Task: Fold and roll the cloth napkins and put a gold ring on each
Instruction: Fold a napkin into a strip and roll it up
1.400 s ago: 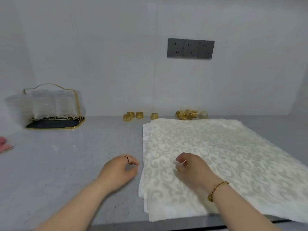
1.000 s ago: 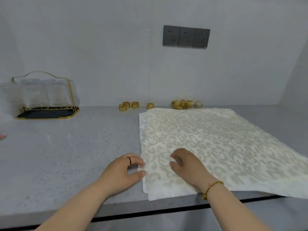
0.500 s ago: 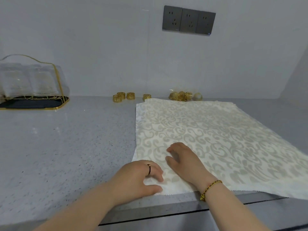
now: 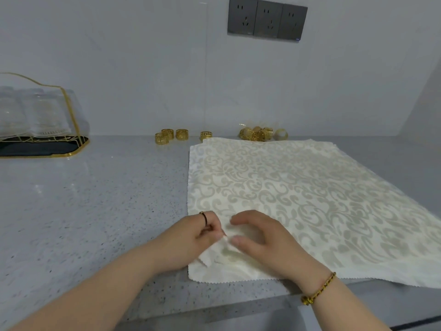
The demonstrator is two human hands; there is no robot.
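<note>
A stack of cream napkins [image 4: 298, 194] with a pale scroll pattern lies flat on the grey counter, reaching its front edge. My left hand [image 4: 191, 240] pinches the near left corner of the top napkin and has lifted it slightly. My right hand [image 4: 260, 237] hovers just right of that corner with curled fingers, thumb touching the raised cloth. Gold rings lie along the wall: several loose ones [image 4: 171, 135] to the left and a heap [image 4: 259, 133] behind the napkins.
A gold wire rack with upturned glasses [image 4: 35, 115] stands on a dark tray at the far left by the wall. The grey speckled counter [image 4: 95, 199] stretches bare to the left of the napkins. Dark wall sockets [image 4: 267, 20] sit above.
My left hand moved right onto the napkin's near left corner and pinched it up. My right hand shifted slightly to meet it. The camera tilted closer.
</note>
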